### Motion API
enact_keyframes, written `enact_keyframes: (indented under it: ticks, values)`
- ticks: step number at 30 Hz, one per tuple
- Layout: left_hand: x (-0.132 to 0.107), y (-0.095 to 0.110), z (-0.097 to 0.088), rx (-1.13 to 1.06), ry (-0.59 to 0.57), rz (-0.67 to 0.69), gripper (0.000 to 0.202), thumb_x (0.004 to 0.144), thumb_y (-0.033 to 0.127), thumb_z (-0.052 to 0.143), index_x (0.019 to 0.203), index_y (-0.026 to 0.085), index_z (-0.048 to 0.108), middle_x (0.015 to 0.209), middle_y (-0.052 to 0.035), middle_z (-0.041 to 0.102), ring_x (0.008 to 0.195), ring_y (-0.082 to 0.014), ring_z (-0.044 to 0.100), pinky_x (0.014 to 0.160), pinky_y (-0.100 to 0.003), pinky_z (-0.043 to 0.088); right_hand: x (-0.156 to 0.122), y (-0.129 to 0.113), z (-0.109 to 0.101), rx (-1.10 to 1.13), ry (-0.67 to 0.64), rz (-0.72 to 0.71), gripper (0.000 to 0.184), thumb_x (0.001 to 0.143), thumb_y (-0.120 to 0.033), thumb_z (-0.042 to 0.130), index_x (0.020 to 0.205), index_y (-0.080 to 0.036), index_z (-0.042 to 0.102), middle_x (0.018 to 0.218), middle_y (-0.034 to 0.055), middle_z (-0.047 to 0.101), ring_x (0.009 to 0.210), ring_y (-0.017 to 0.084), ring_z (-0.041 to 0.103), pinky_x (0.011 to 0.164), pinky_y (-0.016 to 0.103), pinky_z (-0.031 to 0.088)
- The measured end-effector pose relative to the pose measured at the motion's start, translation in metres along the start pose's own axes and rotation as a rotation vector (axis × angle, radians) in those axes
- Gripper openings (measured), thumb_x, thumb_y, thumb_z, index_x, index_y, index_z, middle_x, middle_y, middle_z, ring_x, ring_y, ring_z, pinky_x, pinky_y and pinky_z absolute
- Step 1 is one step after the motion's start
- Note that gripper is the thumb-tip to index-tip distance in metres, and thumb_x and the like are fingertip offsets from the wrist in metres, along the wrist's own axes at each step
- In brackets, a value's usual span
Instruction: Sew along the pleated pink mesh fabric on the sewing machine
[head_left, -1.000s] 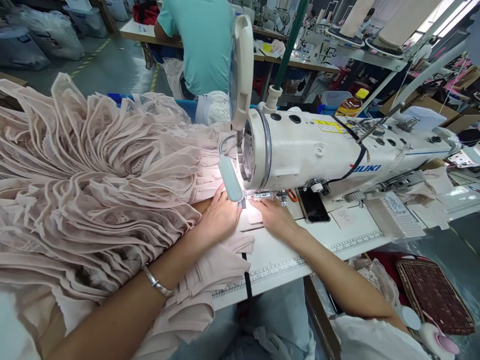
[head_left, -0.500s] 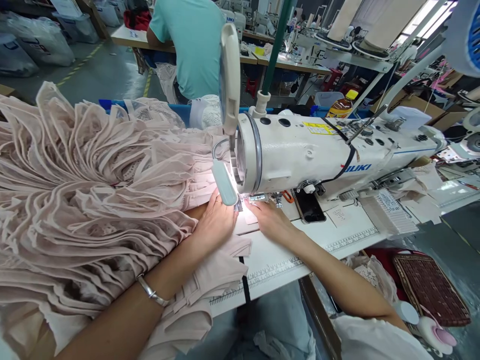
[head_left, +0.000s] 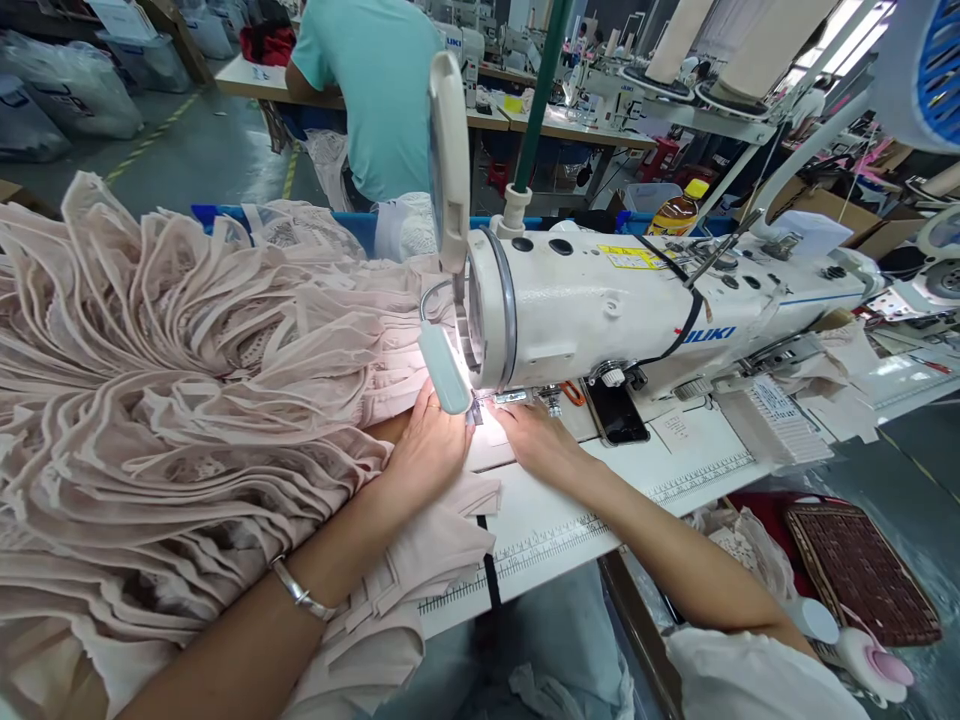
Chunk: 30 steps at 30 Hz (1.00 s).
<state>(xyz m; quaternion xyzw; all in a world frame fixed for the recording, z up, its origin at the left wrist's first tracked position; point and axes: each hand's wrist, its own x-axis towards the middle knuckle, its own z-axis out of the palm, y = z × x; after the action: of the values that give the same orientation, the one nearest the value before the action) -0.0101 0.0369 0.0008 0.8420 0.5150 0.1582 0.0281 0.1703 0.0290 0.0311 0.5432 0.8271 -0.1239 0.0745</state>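
Observation:
Under the head of a white sewing machine point(head_left: 585, 300), my left hand point(head_left: 433, 445) is closed on pale pink fabric, just left of the needle area. A small grey-green lamp point(head_left: 444, 368) covers part of its fingers. My right hand point(head_left: 536, 438) is on the other side of the needle area, its fingertips pinched together on a piece of the pale pink fabric point(head_left: 489, 442). The needle itself is hidden. A large heap of pale pink garments point(head_left: 187, 400) spreads left of the machine, and loose panels point(head_left: 442, 540) hang over the table's front edge below my left arm.
A phone point(head_left: 616, 410) and orange-handled snips point(head_left: 572, 393) lie beneath the machine arm. Right of them is a white box point(head_left: 772, 420). A ruler strip point(head_left: 551, 545) runs along the table edge. A co-worker in a turquoise shirt point(head_left: 382, 90) sits ahead; a bottle point(head_left: 679, 208) stands behind the machine.
The view has shifted slightly, so the machine sits a little further left in the picture. Both hands stay at nearly the same spot by the needle area.

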Motion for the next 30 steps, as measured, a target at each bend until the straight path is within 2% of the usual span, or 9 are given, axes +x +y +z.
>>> enact_keyframes:
  ticks: [8, 14, 18, 21, 25, 27, 30]
  values:
    - [-0.002, -0.003, 0.007, -0.026, 0.016, -0.027, 0.030, 0.094, 0.021, 0.043, 0.119, 0.011, 0.056, 0.107, -0.0165, 0.066, 0.097, -0.0301, 0.062, 0.093, -0.048, 0.049, 0.002, 0.004, 0.004, 0.020, 0.090, -0.068, 0.055, 0.093, -0.004, 0.031, 0.141, -0.021, 0.052, 0.128, 0.0118, 0.064, 0.114, 0.027, 0.060, 0.102, 0.043, 0.043]
    - [-0.004, -0.007, 0.015, -0.021, 0.059, -0.012, 0.035, 0.096, 0.023, 0.042, 0.127, 0.010, 0.051, 0.117, -0.0188, 0.063, 0.100, -0.0303, 0.061, 0.095, -0.048, 0.047, 0.005, 0.006, 0.012, -0.040, 0.126, -0.070, 0.056, 0.091, -0.002, 0.033, 0.141, -0.020, 0.051, 0.117, 0.0112, 0.068, 0.108, 0.026, 0.061, 0.103, 0.042, 0.041]
    - [-0.002, -0.006, 0.007, 0.043, 0.021, 0.003, 0.029, 0.096, 0.027, 0.044, 0.115, 0.011, 0.058, 0.109, -0.0183, 0.065, 0.103, -0.0322, 0.059, 0.094, -0.047, 0.046, 0.004, 0.001, 0.015, -0.076, 0.184, -0.036, 0.048, 0.095, -0.004, 0.032, 0.132, -0.020, 0.058, 0.113, 0.0114, 0.069, 0.103, 0.026, 0.062, 0.101, 0.041, 0.042]
    - [0.006, -0.009, 0.001, 0.072, 0.018, -0.119, 0.024, 0.094, 0.030, 0.046, 0.103, 0.015, 0.062, 0.100, -0.0162, 0.066, 0.100, -0.0331, 0.060, 0.088, -0.046, 0.046, 0.004, 0.001, 0.018, -0.097, 0.192, 0.001, 0.042, 0.097, -0.006, 0.031, 0.120, -0.020, 0.063, 0.109, 0.0108, 0.070, 0.099, 0.025, 0.063, 0.099, 0.040, 0.043]
    - [0.024, -0.014, -0.003, 0.067, 0.101, -0.337, 0.027, 0.091, 0.018, 0.042, 0.107, 0.013, 0.063, 0.100, -0.0178, 0.067, 0.096, -0.0325, 0.062, 0.082, -0.043, 0.048, 0.011, 0.009, 0.024, -0.089, 0.155, 0.061, 0.044, 0.089, 0.002, 0.037, 0.116, -0.020, 0.063, 0.105, 0.0103, 0.071, 0.101, 0.025, 0.063, 0.098, 0.041, 0.044]
    - [0.028, -0.011, -0.007, 0.124, 0.087, -0.310, 0.033, 0.087, 0.010, 0.039, 0.108, 0.013, 0.065, 0.100, -0.0181, 0.068, 0.098, -0.0334, 0.062, 0.083, -0.044, 0.049, 0.014, 0.014, 0.026, -0.069, 0.174, 0.048, 0.043, 0.088, 0.000, 0.040, 0.119, -0.021, 0.062, 0.112, 0.0106, 0.070, 0.109, 0.027, 0.060, 0.098, 0.042, 0.044]
    - [0.017, 0.000, -0.023, 0.196, 0.003, -0.117, 0.036, 0.080, 0.002, 0.041, 0.100, 0.014, 0.068, 0.097, -0.0154, 0.069, 0.098, -0.0326, 0.061, 0.088, -0.045, 0.047, 0.013, 0.017, 0.027, -0.044, 0.279, -0.007, 0.038, 0.094, -0.005, 0.040, 0.121, -0.020, 0.061, 0.120, 0.0127, 0.067, 0.115, 0.027, 0.057, 0.100, 0.042, 0.042]
